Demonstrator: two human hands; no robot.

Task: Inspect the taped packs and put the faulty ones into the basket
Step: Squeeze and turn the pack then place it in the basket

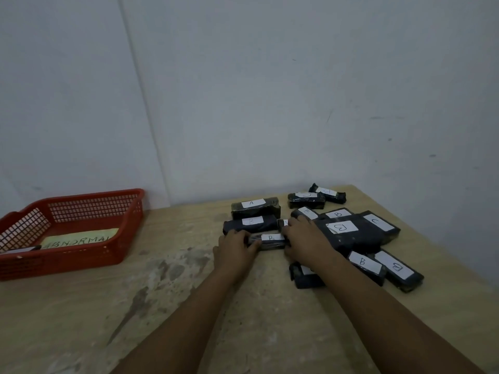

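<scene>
Several black taped packs with white letter labels lie on the right half of the wooden table. One pack labelled B [270, 240] lies between my hands. My left hand [234, 248] grips its left end with curled fingers, and my right hand [305, 240] holds its right end. Behind it lie a pack labelled A [255, 207] and another B pack [251, 223]. A red mesh basket [127, 211] stands at the far left, holding a yellow sheet marked ABNORMAL [78, 240].
A heap of overlapping packs [351, 230] fills the table to the right of my right hand; two more [317, 197] lie by the back wall. One pack [305, 276] sits under my right forearm. The wall corner stands close behind the table [162, 306].
</scene>
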